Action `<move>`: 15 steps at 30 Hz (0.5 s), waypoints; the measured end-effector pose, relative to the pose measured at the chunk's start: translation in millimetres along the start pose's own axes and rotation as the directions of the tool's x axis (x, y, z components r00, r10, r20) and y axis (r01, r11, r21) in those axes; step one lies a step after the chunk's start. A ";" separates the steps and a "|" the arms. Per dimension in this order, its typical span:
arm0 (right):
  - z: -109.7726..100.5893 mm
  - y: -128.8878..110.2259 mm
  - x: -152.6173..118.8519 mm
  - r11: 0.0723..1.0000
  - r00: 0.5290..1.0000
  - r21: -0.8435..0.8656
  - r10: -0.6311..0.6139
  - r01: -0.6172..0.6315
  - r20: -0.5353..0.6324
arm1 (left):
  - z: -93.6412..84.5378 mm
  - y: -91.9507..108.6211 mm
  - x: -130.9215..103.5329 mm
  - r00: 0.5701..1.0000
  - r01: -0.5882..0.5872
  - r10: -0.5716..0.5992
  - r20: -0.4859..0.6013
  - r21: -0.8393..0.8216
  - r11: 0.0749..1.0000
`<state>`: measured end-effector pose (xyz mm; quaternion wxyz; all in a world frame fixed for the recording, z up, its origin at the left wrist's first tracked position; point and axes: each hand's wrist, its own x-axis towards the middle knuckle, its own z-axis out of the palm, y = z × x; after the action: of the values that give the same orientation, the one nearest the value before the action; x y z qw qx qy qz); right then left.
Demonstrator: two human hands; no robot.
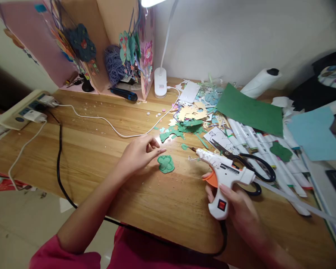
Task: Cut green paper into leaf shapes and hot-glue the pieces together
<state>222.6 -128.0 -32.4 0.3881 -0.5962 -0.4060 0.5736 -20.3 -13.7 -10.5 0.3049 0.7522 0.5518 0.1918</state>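
My right hand point(235, 201) is wrapped around the handle of a white hot glue gun point(222, 168) with an orange trigger and a red switch. Its dark nozzle points left, beside a small green paper scrap point(184, 147); whether they touch I cannot tell. A long translucent glue stick point(294, 200) sticks out of the gun's back. Over the tabletop, my left hand point(141, 154) has its fingers loosely bent and apart, with nothing visible in them. Just right of its fingertips lies a green flower-shaped paper cutout point(166, 164) with a darker outline.
Black-handled scissors point(250, 168) lie behind the glue gun, near several white markers point(268, 149) and green paper point(252, 110). Paper scraps point(193, 112) are heaped by the lamp base point(160, 82). A white cable point(109, 123) crosses the table from a power strip point(22, 112). A utility knife point(124, 94) lies behind.
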 end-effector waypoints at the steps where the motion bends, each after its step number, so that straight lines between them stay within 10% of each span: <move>1: 0.0 1.8 0.4 0.999 0.999 0.003 -0.038 0.038 -0.015 | -2.3 7.3 -7.8 1.000 0.006 -0.006 0.009 -0.032 0.999; 8: 12.3 6.5 -5.6 0.958 0.974 -0.195 -0.189 0.212 0.128 | 41.8 66.1 -80.9 0.940 -0.126 0.153 0.304 -0.107 0.986; 12: 19.8 6.3 -8.0 0.893 0.953 -0.348 -0.226 0.285 0.200 | 68.2 63.3 -100.2 0.975 -0.064 0.071 0.212 -0.039 0.997; 15: 18.2 7.4 -2.1 0.781 0.858 -0.380 -0.372 0.495 0.354 | 49.0 36.7 -108.1 0.995 0.005 0.009 0.103 -0.134 0.991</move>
<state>204.7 -132.8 -39.3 0.3022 -0.4796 -0.7038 0.4282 2.1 -135.7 -17.0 0.3827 0.7395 0.5204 0.1893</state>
